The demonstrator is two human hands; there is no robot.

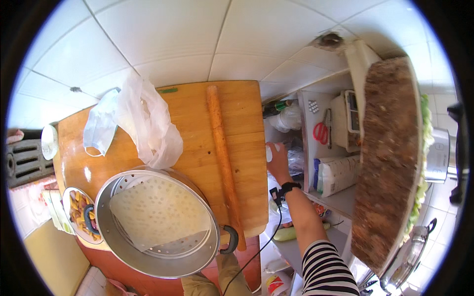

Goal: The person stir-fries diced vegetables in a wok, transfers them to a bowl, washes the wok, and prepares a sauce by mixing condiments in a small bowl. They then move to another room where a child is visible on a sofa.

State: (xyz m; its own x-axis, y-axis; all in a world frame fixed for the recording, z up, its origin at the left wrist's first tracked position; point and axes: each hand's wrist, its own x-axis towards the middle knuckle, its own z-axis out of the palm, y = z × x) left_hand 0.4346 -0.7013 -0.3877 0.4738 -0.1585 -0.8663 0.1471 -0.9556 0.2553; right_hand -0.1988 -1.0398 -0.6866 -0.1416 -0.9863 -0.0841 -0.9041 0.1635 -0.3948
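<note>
My right hand [277, 159], with a black band at the wrist, is beside the right edge of the wooden board [189, 148]. Its fingers are closed around a small white thing [269, 152], mostly hidden. My left hand is out of view. A metal steamer pot with dark handles [105, 225] stands at the board's near edge, a pale perforated liner [159, 211] lying inside it. To its right a wooden rolling pin [222, 159] lies lengthwise. Behind the pot are a crumpled white plastic bag [155, 137] and a light-blue face mask [100, 125].
A plate of cut food [79, 211] sits left of the pot. Open shelves on the right hold red-handled scissors [320, 132], a white packet [339, 175] and a pale green vegetable [285, 234]. A rough brown slab [389, 159] juts above them. A black cable [255, 255] hangs near my wrist.
</note>
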